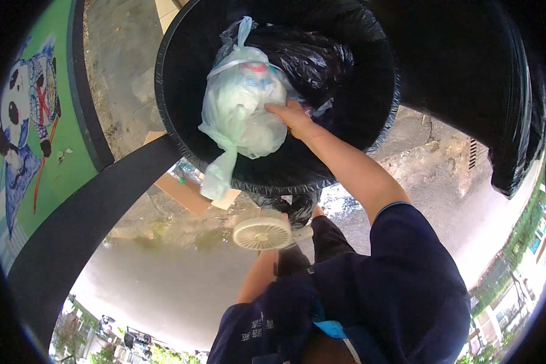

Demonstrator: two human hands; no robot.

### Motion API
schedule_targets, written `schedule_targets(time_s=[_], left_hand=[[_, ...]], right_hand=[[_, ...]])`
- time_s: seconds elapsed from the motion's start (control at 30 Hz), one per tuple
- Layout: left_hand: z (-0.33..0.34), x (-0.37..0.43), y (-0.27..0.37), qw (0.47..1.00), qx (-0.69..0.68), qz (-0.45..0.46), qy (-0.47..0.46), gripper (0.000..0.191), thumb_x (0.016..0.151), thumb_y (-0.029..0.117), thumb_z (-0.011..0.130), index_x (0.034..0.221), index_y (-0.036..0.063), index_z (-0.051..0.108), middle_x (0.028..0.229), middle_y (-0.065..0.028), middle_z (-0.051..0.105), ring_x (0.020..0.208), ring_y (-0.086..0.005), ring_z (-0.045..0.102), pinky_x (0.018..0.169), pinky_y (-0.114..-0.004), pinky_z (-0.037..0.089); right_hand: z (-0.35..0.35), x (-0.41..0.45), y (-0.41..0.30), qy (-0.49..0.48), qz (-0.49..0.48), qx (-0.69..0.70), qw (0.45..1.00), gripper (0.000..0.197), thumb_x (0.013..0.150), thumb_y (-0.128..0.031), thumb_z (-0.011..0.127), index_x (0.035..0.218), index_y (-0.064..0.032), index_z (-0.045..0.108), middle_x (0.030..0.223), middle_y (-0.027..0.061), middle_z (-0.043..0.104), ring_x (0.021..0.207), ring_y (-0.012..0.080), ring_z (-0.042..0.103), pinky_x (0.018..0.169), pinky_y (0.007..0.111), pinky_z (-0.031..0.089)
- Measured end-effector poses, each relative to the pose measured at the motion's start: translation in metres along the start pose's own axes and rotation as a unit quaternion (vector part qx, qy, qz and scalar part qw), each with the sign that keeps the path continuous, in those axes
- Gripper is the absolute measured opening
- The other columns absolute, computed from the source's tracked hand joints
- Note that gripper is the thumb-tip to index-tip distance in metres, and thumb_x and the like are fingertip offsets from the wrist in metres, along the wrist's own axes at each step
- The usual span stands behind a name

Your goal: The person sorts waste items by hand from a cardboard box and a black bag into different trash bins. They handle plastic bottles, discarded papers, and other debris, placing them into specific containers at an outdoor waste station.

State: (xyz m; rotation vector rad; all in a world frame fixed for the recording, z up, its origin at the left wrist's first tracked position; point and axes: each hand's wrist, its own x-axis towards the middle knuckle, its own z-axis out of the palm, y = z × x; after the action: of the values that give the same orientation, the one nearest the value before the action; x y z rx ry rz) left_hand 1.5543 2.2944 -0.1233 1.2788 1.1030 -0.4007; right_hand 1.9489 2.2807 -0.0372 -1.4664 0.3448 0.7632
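Note:
A knotted, translucent pale green plastic bag with white contents is over the opening of a round bin lined with black plastic. My right hand grips the bag's right side, thumb on top, fingers partly hidden. A crumpled black plastic bag lies behind it inside the bin. My left forearm reaches up from below; a small white handheld-type fan covers its far end, and my left hand is out of sight. Near there, black plastic bunches beneath the bin's rim.
Cardboard pieces and clear plastic lie on the ground left of the bin. A green wall with a painted panda and a dark curved edge stand at left. Another large black plastic-covered shape is at right, near a floor grate.

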Motion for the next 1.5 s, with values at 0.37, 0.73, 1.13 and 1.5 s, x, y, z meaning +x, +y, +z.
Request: schedule_targets(time_s=[0.37, 0.73, 1.13, 1.5], left_hand=[[0.011, 0.005, 0.042, 0.989, 0.127, -0.057, 0.051, 0.091, 0.067, 0.021, 0.07, 0.138, -0.0044, 0.018, 0.123, -0.0231, 0.051, 0.113, -0.0329, 0.052, 0.096, -0.037, 0.04], [-0.011, 0.023, 0.044, 0.805, -0.531, -0.245, -0.102, 0.063, 0.09, 0.041, 0.049, 0.134, -0.0029, 0.038, 0.123, -0.018, 0.055, 0.11, -0.0336, 0.055, 0.098, -0.044, 0.042], [-0.038, 0.035, 0.033, 0.994, 0.1, 0.049, -0.007, 0.034, 0.093, 0.024, 0.049, 0.119, 0.0032, 0.051, 0.112, -0.0085, 0.058, 0.099, -0.0236, 0.057, 0.088, -0.033, 0.047], [-0.01, 0.036, 0.047, 0.996, 0.079, 0.018, -0.032, 0.035, 0.09, 0.024, 0.052, 0.118, 0.0029, 0.052, 0.111, -0.0099, 0.059, 0.099, -0.0255, 0.058, 0.086, -0.037, 0.048]], right_hand=[[-0.006, -0.014, 0.024, -0.396, -0.116, -0.622, 0.665, 0.029, 0.071, -0.022, 0.063, 0.092, -0.0025, 0.069, 0.092, 0.0181, 0.068, 0.085, 0.0336, 0.066, 0.077, 0.045, 0.052], [-0.066, 0.103, -0.135, 0.2, -0.38, -0.663, 0.613, 0.058, 0.069, -0.018, 0.073, 0.122, -0.0079, 0.053, 0.115, 0.0142, 0.054, 0.107, 0.0308, 0.051, 0.088, 0.042, 0.044], [0.017, 0.136, 0.008, 0.062, -0.091, -0.486, 0.867, 0.03, 0.075, -0.028, 0.063, 0.087, -0.0008, 0.063, 0.088, 0.0233, 0.065, 0.087, 0.0387, 0.063, 0.08, 0.048, 0.05], [0.059, -0.006, -0.033, -0.184, -0.369, -0.518, 0.75, 0.013, 0.068, -0.01, 0.06, 0.078, -0.002, 0.064, 0.072, 0.019, 0.065, 0.065, 0.0339, 0.065, 0.057, 0.046, 0.051]])
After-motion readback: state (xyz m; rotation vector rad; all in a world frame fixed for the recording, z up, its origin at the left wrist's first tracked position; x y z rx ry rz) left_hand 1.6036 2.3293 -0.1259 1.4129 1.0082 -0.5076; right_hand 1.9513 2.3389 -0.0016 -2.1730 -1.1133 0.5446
